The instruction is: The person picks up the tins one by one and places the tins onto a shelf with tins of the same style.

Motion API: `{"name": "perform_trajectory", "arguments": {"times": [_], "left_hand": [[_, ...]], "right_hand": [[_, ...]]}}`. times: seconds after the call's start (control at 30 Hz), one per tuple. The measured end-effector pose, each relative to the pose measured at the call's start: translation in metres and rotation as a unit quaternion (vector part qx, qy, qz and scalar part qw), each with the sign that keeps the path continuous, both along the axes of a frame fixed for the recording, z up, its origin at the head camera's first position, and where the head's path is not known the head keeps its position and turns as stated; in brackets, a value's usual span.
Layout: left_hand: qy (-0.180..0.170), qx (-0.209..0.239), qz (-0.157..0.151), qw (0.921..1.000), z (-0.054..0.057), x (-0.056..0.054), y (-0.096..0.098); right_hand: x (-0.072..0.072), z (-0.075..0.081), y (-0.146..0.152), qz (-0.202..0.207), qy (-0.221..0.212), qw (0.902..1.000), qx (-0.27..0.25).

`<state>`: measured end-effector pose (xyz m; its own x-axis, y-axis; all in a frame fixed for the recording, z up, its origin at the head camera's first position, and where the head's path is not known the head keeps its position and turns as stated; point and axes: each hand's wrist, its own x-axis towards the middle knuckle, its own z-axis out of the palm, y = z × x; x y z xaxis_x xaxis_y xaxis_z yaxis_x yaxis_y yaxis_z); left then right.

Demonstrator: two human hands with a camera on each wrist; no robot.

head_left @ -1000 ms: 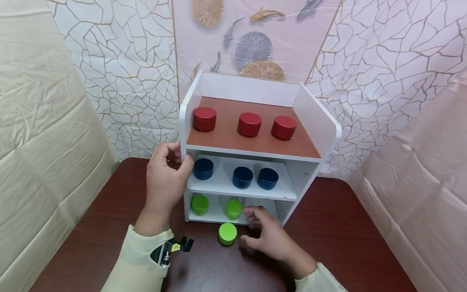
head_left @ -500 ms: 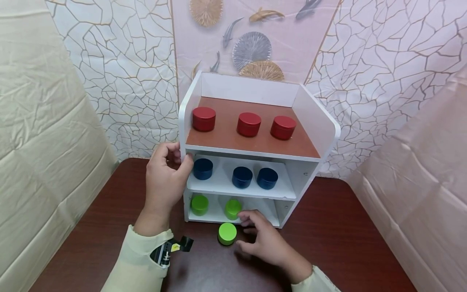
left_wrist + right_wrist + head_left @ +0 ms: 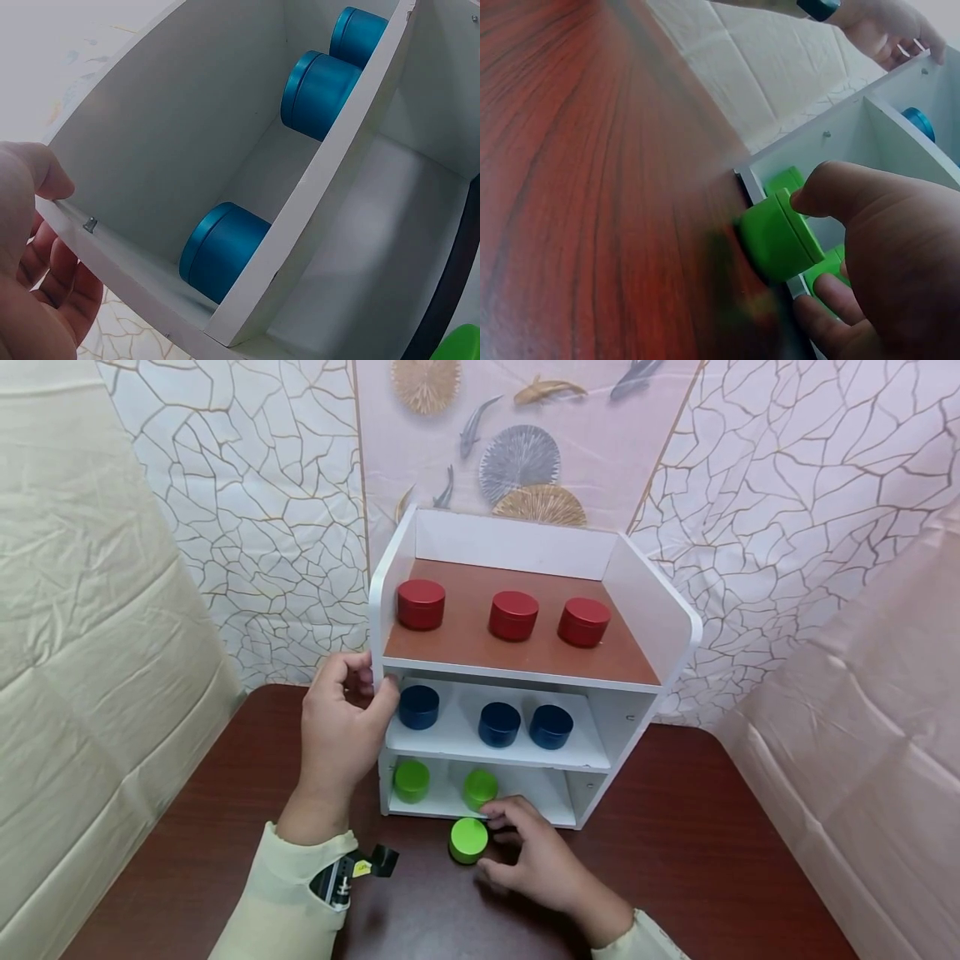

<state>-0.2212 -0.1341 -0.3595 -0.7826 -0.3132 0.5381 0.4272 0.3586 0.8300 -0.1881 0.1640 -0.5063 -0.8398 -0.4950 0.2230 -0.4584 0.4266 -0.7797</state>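
Note:
My left hand [image 3: 341, 727] grips the left side panel of a small white shelf unit [image 3: 517, 675], thumb inside and fingers outside in the left wrist view. My right hand [image 3: 543, 860] is just right of a round green tin [image 3: 468, 841] that stands on the table before the unit. Its thumb and fingers are spread to either side of the tin; whether they touch it, I cannot tell. Two more green tins [image 3: 412, 781] stand on the bottom shelf, one partly behind the right fingers in the right wrist view [image 3: 821, 274].
Three blue tins [image 3: 498, 724] stand on the middle shelf and three red tins [image 3: 513, 616] on the brown top. The dark wooden table [image 3: 697, 860] carries the unit. Patterned cloth [image 3: 262, 510] hangs behind, and pale cloth walls [image 3: 97, 635] rise at both sides.
My right hand has moved left and slightly towards me, from beside the bottom shelf to the front green tin. My left hand and the tins have stayed put.

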Motion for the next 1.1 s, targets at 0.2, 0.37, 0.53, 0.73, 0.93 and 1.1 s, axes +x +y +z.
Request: {"name": "perform_trajectory", "arguments": {"times": [0.2,0.37,0.53,0.73,0.93,1.1], "left_hand": [[0.0,0.001,0.0,1.0,0.0,0.0,0.0],[0.002,0.0,-0.001,1.0,0.0,0.0,0.0],[0.004,0.002,-0.003,1.0,0.001,0.0,0.0],[0.005,0.002,-0.002,1.0,0.0,0.0,0.0],[0.007,0.002,-0.003,1.0,0.0,0.0,0.0],[0.008,0.002,-0.003,1.0,0.0,0.0,0.0]], "right_hand": [[0.001,-0.003,-0.002,0.004,0.017,0.9998,-0.007],[0.001,-0.006,-0.003,0.006,0.021,0.9998,-0.002],[0.001,-0.009,-0.004,0.005,0.021,0.9997,0.007],[0.001,-0.01,-0.004,0.009,0.023,0.9997,0.007],[0.001,-0.013,-0.006,0.009,0.024,0.9997,0.003],[0.001,-0.014,-0.008,-0.003,0.011,0.9999,0.005]]}}
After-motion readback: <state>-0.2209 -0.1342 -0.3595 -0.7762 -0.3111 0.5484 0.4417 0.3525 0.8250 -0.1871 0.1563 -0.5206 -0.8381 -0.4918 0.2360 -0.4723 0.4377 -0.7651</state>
